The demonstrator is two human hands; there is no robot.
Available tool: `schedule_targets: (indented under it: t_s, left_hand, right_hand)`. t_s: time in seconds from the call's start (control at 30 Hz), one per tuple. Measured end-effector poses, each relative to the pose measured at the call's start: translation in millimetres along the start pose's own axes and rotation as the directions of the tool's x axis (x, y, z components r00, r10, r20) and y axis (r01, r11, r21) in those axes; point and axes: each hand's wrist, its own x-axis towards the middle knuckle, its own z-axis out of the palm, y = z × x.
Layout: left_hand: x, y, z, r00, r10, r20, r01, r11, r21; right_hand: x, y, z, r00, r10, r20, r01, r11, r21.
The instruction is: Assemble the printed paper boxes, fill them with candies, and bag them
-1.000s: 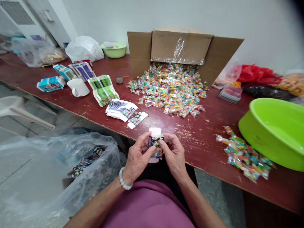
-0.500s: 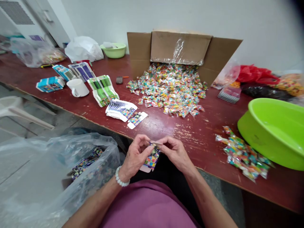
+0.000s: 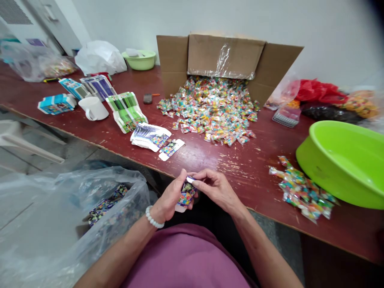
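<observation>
A small dark patterned box (image 3: 186, 194) is held over my lap, just off the table's front edge. My left hand (image 3: 171, 196) wraps round it, with fingertips showing at its right side and a pale flap hanging at its lower end. At the box's top end, the thumb and fingers of my right hand (image 3: 214, 188) pinch a white flap. On the table beyond lie a flat box piece (image 3: 171, 149) and a stack of purple-and-white flat boxes (image 3: 150, 137). Wrapped candies (image 3: 213, 110) spill from an open cardboard box (image 3: 223, 56).
Green flat boxes (image 3: 127, 111), a white mug (image 3: 93, 108) and blue boxes (image 3: 57, 104) stand left. A green basin (image 3: 339, 168) and a smaller candy pile (image 3: 303, 192) are right. A clear bag (image 3: 120, 216) with patterned boxes lies below the table, left.
My left thumb has lifted off the box's face to its upper left edge. The box has tilted, and my right fingers have shifted on the top flap. The view has moved slightly.
</observation>
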Motion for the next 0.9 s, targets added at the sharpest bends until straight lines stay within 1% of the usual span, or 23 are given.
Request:
schedule_targets:
  t_s: [0.1,0.17,0.27,0.33,0.4,0.47,0.57,0.6,0.63,0.7,0.73,0.77,0.8,0.83,0.87,0.9]
  left_hand:
    - [1.2,-1.3,-1.1,1.000,0.024,0.006,-0.024,0.999,0.047]
    - [1.8,-2.8,-2.0,0.999,0.035,0.013,-0.036,0.996,0.085]
    - [2.2,-3.2,-2.6,0.999,0.053,0.004,-0.054,0.989,0.135]
    - [2.1,-2.0,-2.8,0.998,0.058,-0.005,-0.057,0.987,0.147]
    - [1.7,-0.7,-3.1,0.999,0.050,-0.007,-0.048,0.990,0.134]
    - [1.5,-0.3,-3.6,1.000,0.021,-0.001,-0.021,0.995,0.099]
    - [2.3,-1.5,-4.5,1.000,-0.021,0.021,0.021,1.000,0.014]
    - [3.0,-2.2,-5.0,0.999,-0.033,0.027,0.034,0.999,-0.016]
    - [3.8,-2.8,-5.6,0.999,-0.044,0.032,0.046,0.998,-0.050]
    - [5.4,-4.2,-6.9,0.999,-0.045,0.030,0.049,0.991,-0.124]
    - [5.7,-5.2,-7.5,0.999,-0.033,0.019,0.036,0.987,-0.156]
    - [5.6,-6.7,-8.1,1.000,-0.018,0.006,0.019,0.984,-0.177]
    - [4.9,-8.9,-8.6,1.000,-0.008,-0.004,0.008,0.983,-0.184]
    - [3.6,-12.0,-9.2,1.000,-0.008,-0.009,0.006,0.984,-0.176]
    - [1.8,-16.1,-10.1,1.000,-0.021,-0.005,0.020,0.987,-0.157]
    - [-0.4,-20.9,-11.5,0.999,-0.044,0.009,0.045,0.990,-0.133]
  right_hand:
    - [3.8,-1.4,1.2,0.999,0.008,-0.037,-0.009,0.999,-0.039]
    - [6.0,-3.0,1.3,0.998,0.034,-0.045,-0.036,0.998,-0.046]
    - [8.8,-4.9,0.8,0.994,0.100,-0.035,-0.098,0.993,0.073]
    - [9.2,-5.6,0.3,0.994,0.105,-0.044,-0.100,0.991,0.092]
    - [7.1,-6.4,0.2,0.998,0.045,-0.044,-0.045,0.999,0.003]
    - [2.4,-7.0,1.5,0.998,-0.060,-0.001,0.059,0.991,-0.119]
    - [-4.4,-3.7,4.8,0.975,-0.216,0.060,0.224,0.928,-0.297]
    - [-4.7,-1.0,4.6,0.967,-0.246,0.065,0.253,0.899,-0.357]
    - [-3.1,2.4,2.5,0.966,-0.249,0.076,0.258,0.879,-0.402]
    - [7.1,10.4,-9.7,0.976,-0.195,0.098,0.219,0.874,-0.434]
    - [16.0,14.5,-20.5,0.983,-0.165,0.084,0.185,0.880,-0.438]
    - [27.0,18.5,-34.6,0.988,-0.153,0.037,0.153,0.878,-0.454]
    - [39.6,22.3,-51.1,0.976,-0.201,-0.086,0.128,0.845,-0.519]
    - [53.2,25.9,-69.3,0.936,-0.272,-0.225,0.080,0.783,-0.617]
    - [66.8,29.5,-88.0,0.891,-0.317,-0.324,-0.009,0.701,-0.713]
    - [79.6,33.2,-105.8,0.856,-0.326,-0.402,-0.124,0.625,-0.771]
